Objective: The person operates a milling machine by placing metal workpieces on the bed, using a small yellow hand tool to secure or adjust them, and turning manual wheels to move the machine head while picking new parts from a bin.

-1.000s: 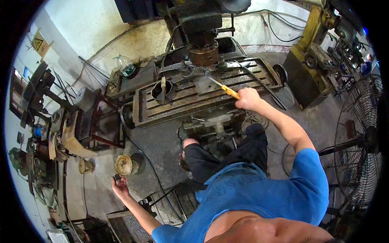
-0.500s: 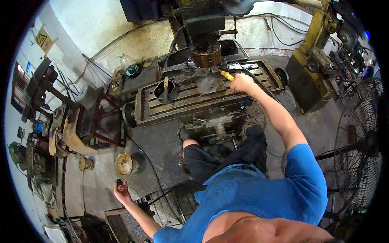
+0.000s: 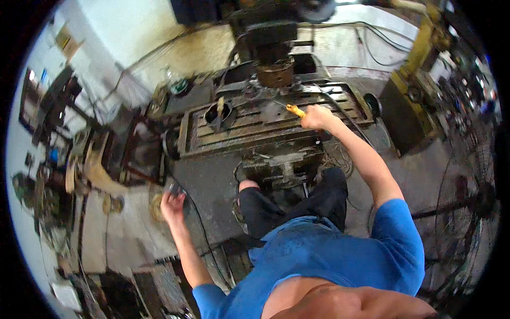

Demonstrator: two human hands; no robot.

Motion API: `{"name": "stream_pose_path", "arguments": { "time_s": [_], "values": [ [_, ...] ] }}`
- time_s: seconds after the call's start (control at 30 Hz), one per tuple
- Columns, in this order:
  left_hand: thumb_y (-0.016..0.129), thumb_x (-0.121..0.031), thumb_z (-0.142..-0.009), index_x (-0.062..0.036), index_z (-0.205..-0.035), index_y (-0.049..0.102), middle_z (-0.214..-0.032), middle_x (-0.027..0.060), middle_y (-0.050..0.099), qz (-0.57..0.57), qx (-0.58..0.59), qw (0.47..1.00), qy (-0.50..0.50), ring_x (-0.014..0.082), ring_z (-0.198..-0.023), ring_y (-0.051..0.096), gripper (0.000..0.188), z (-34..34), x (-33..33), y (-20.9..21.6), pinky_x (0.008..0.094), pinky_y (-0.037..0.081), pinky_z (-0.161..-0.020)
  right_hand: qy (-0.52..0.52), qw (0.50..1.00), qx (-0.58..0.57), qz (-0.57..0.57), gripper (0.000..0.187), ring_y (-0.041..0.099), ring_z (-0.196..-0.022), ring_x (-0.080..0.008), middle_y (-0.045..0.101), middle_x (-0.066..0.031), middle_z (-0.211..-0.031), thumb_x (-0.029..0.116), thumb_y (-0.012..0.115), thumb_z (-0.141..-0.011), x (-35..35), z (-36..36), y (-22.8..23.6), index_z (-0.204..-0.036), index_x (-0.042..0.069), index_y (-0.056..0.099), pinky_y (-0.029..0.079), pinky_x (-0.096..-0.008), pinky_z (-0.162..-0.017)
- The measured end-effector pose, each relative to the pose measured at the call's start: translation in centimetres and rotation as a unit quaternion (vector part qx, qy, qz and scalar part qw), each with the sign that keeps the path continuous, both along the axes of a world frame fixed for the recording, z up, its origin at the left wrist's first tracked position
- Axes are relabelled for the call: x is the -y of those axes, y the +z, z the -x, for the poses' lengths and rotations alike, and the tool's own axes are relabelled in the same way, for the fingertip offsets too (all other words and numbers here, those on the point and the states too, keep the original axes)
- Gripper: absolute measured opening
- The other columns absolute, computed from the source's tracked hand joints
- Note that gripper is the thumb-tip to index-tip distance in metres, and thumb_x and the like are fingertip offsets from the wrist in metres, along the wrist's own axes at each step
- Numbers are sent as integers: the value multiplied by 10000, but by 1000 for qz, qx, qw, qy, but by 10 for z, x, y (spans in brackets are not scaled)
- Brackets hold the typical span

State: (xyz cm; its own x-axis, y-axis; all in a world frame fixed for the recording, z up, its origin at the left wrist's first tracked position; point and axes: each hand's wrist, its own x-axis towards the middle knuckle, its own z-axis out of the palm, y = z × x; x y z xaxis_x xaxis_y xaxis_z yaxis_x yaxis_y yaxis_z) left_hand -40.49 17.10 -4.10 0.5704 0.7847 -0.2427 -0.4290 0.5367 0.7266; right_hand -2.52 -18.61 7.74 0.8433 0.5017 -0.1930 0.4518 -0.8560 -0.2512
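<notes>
My left hand (image 3: 172, 207) is closed round a small dark block (image 3: 175, 188), held above the floor at the left near a round bucket (image 3: 155, 206). The block is blurred and partly covered by the fingers. My right hand (image 3: 317, 117) grips a yellow-handled tool (image 3: 295, 110) over the slotted machine table (image 3: 249, 134). A thin shaft seems to point from the handle toward the table's middle, but its tip is smeared. On the table's left part stands a dark pot (image 3: 219, 118) with a brush-like handle sticking up out of it.
The machine's round head (image 3: 276, 73) hangs over the table's back edge. A yellow machine column (image 3: 409, 101) stands at the right, with a large fan (image 3: 467, 202) nearer me. A metal rack (image 3: 135, 151) is at the left. A black cable (image 3: 203, 228) runs along the floor.
My left hand has risen forward and to the right with the dark block. My right hand has drawn the yellow-handled tool slightly back from the machine head. The whole view has shifted a little.
</notes>
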Motion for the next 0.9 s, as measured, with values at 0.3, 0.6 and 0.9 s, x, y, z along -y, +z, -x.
{"name": "stream_pose_path", "arguments": {
  "time_s": [0.3, 0.6, 0.9],
  "values": [
    [505, -141, -775, -57, -891, 495, -816, 113, 600, 43, 60, 972, -223, 184, -566, 520, 144, -157, 103, -14, 318, 470, -540, 249, 968, -4, -35, 322, 597, -680, -381, 589, -240, -690, 280, 548, -519, -7, 134, -14, -655, -1, 627, 494, -409, -656],
    [478, -209, -812, -76, -859, 492, -806, 127, 609, -25, -23, 974, -223, 136, -489, 422, 142, -191, 116, -11, 288, 390, -487, 212, 975, -61, -41, 344, 593, -719, -386, 591, -252, -722, 279, 546, -512, 17, 111, -13, -699, 5, 639, 485, -414, -682],
    [483, -188, -799, -46, -819, 496, -779, 161, 626, -111, -56, 944, -307, 133, -410, 397, 143, -247, 137, 6, 291, 390, -460, -11, 987, 125, -98, 316, 593, -761, -399, 598, -251, -745, 258, 535, -612, 49, -4, -37, -728, -26, 613, 478, -432, -728]
  ]
}}
